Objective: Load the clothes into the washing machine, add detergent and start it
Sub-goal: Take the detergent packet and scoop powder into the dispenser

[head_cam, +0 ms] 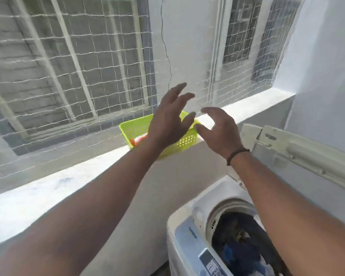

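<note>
A white top-loading washing machine (184, 226) stands at the lower right with its lid (299, 154) raised against the wall. Dark and blue clothes (241, 244) fill its drum. On the window ledge sits a lime-green perforated basket (187, 141) with an orange and white packet (138, 140) inside. My left hand (168, 121) hovers over the basket, fingers spread, holding nothing. My right hand (220, 129), with a dark wristband, is open just to the basket's right, fingers curved and apart.
The pale ledge (54, 188) runs from lower left to upper right under barred windows covered with white netting (68, 76). A blue-grey wall (327, 76) rises at the right. The machine's control panel (209, 261) faces me at the bottom.
</note>
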